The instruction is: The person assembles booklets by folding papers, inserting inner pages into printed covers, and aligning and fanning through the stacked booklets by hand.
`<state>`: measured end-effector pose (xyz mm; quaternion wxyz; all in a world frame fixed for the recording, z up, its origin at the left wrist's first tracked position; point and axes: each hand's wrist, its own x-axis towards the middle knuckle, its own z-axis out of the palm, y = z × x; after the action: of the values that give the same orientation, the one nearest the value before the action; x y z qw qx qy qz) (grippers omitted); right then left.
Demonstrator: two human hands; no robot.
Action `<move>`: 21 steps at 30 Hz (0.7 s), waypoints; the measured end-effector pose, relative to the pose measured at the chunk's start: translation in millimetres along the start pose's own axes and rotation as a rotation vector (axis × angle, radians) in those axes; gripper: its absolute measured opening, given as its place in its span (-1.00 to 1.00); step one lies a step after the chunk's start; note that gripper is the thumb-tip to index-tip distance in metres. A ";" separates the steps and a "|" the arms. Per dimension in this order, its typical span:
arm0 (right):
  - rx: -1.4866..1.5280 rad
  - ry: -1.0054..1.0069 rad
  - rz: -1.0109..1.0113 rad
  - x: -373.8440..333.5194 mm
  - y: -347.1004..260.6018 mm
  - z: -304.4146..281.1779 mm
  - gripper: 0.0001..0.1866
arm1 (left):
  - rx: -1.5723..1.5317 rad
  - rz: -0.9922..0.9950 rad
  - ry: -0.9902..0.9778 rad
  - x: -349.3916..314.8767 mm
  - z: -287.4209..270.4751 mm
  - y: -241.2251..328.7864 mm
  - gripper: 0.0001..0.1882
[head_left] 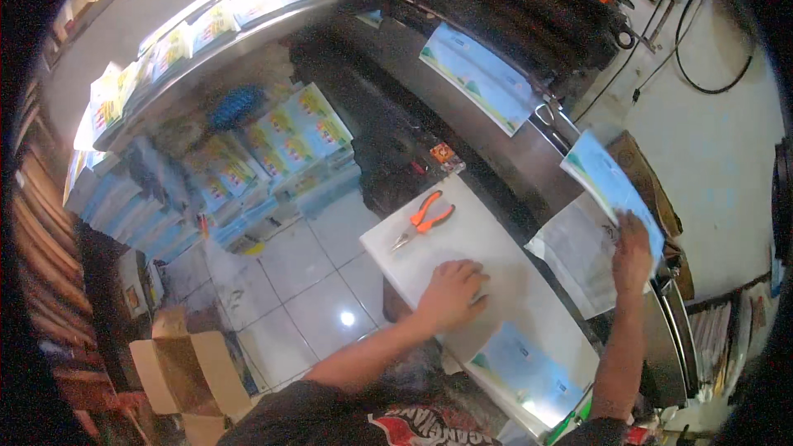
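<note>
My right hand (633, 256) is closed on the near end of a light-blue printed sheet (607, 175), which slants up and left over the machine's edge. Palm down, my left hand (453, 294) rests on a white tabletop (504, 239) with its fingers apart and nothing in them. Beyond it lie orange-handled pliers (424, 219). A similar blue sheet (529, 370) is on the tabletop's near end, by my right forearm. Another blue sheet (479, 76) lies on the dark machine (396, 91). Below my right hand is a plain white sheet (578, 256).
Stacks of printed sheets (301, 128) stand on the tiled floor at left, with more sheets (215, 25) along a curved ledge above. An opened cardboard box (186, 372) sits at lower left. Black cables (681, 58) hang by the right wall. A small orange packet (446, 158) lies beyond the pliers.
</note>
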<state>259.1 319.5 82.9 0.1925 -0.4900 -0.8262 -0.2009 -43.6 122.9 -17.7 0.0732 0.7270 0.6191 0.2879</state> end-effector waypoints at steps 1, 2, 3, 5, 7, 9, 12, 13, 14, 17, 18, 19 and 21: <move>0.051 -0.045 0.058 -8.6 -5.4 15.6 -0.59 | 0.008 -0.005 0.004 0.1 1.3 -1.1 -0.57; 0.052 -0.012 0.009 -19.6 -7.9 14.8 -0.63 | -0.001 0.001 0.005 1.4 2.0 1.0 -0.57; 0.051 0.019 -0.040 -30.9 -12.2 12.1 -0.67 | -0.011 0.007 0.006 2.8 2.4 2.4 -0.57; 0.145 -0.350 0.185 -52.6 -27.9 -9.6 -0.71 | -0.015 0.011 0.028 0.7 0.6 3.1 -0.58; 0.198 -0.334 0.157 -103.9 -29.7 -10.2 -0.72 | -0.030 0.026 0.047 0.0 -2.6 6.8 -0.58; 0.328 -0.546 0.237 -153.2 -42.6 -35.3 -0.62 | -0.036 0.004 0.032 1.8 -7.6 7.8 -0.60; 0.373 -0.586 0.112 -197.4 -87.3 -100.2 -0.38 | -0.029 -0.008 0.015 1.3 -11.4 8.1 -0.60; 0.288 -0.607 0.099 -204.6 -101.4 -117.2 -0.30 | -0.028 -0.005 0.011 1.4 -13.1 9.6 -0.60; 0.284 -0.608 0.109 -220.1 -110.0 -121.0 -0.30 | -0.017 -0.002 0.005 2.5 -13.2 9.9 -0.60; 0.123 -0.588 -0.024 -258.7 -119.2 -129.6 -0.43 | -0.016 -0.008 -0.013 4.6 -15.5 12.9 -0.59; 0.292 -0.621 0.024 -265.1 -117.2 -132.6 -0.43 | -0.023 -0.023 -0.019 5.5 -16.0 14.3 -0.59; 0.464 -0.650 0.071 -266.1 -117.4 -138.7 -0.43 | -0.025 -0.020 -0.025 4.7 -15.6 14.4 -0.59; 0.590 -0.676 0.132 -254.8 -108.4 -156.2 -0.46 | 0.008 0.004 0.028 2.5 -13.8 12.4 -0.60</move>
<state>295.5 4.0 68.2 0.0558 -0.5041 -0.8315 0.2270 -39.8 119.1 0.2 0.0613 0.7243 0.6198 0.2958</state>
